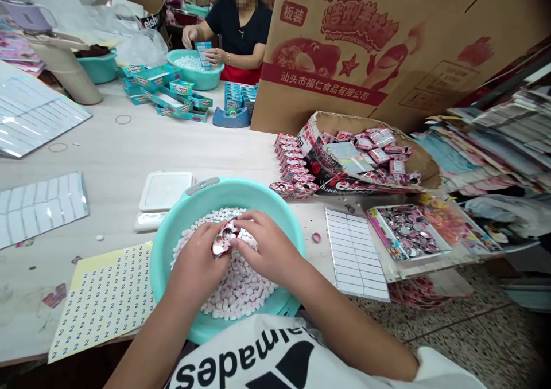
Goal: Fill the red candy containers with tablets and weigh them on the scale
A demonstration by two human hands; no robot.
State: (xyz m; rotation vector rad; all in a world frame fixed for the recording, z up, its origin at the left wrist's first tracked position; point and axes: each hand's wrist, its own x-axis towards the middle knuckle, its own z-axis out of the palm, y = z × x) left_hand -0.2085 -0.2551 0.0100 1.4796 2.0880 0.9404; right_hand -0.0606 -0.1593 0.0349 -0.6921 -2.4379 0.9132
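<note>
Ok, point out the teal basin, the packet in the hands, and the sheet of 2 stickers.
teal basin (241, 197), head view, bare far inner wall.
packet (222, 238), head view, its crinkled middle.
sheet of 2 stickers (107, 303), head view, the sheet's middle.

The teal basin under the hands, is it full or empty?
Partly full: white candies cover the bottom of the basin, with bare wall above them.

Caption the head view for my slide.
Left hand and right hand hold a small packet over a teal basin of white candies.

Bright, even indoor light, soft shadows, sharp centre, wide-angle bending and slight blur at the edges
</note>
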